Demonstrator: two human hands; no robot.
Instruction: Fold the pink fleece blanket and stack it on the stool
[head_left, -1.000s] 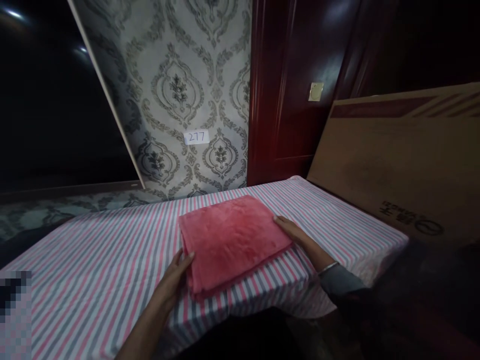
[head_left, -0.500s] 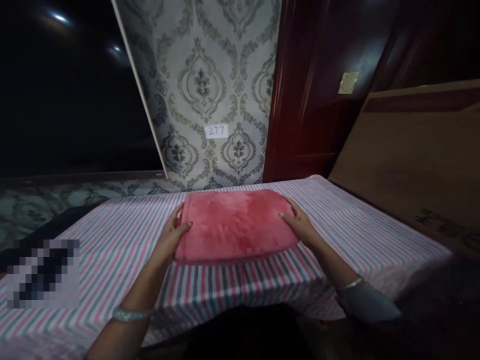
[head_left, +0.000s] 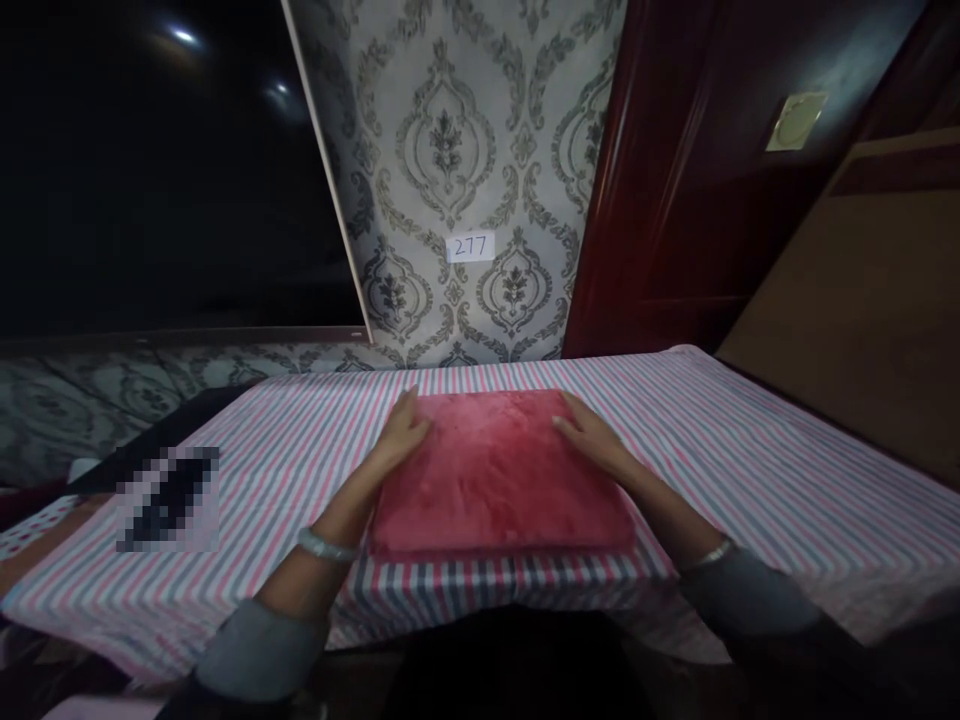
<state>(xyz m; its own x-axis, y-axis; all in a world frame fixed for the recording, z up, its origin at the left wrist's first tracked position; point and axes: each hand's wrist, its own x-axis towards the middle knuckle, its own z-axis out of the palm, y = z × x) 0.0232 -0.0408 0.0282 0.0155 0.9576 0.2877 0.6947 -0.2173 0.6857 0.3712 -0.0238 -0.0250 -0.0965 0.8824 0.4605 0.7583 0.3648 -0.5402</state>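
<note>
On the counter [head_left: 780, 460], near side, our left hand [head_left: 401, 432] and right hand [head_left: 596, 435] touch the blanket [head_left: 502, 480] toward its far corners; whether gripping, we can't tell. Likely soft, light; hold by sides.

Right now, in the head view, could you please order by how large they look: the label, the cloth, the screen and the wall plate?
1. Screen, cut off by the picture's edge
2. Cloth
3. Wall plate
4. Label, only somewhat smaller than the plate
</note>
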